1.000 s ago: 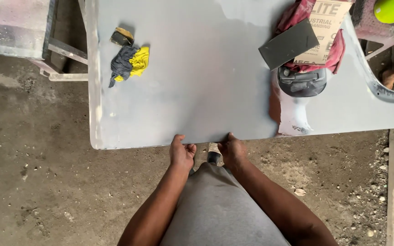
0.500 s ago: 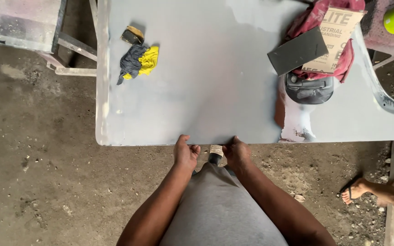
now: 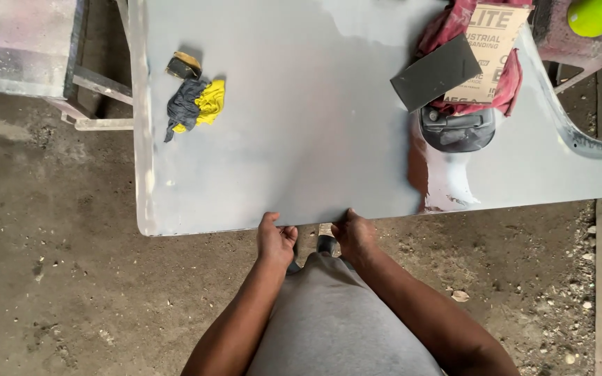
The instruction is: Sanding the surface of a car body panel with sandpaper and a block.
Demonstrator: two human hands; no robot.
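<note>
Grey primed car panel (image 3: 301,125) lies flat, raised above the dirt floor (image 3: 57,292). Left hand (image 3: 275,240) and right hand (image 3: 354,235) clamp its near edge, slightly apart. Farther off rest a yellow-grey rag (image 3: 195,104) and dark sanding block (image 3: 437,73).

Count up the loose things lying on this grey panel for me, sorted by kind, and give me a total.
Rags: 2, a grey-and-yellow rag and a red rag
Sanding blocks: 2, a dark grey block and a small yellow-topped block
Sandpaper sheets: 1, a brown sandpaper sheet
Total: 5, all on the grey panel.
</note>
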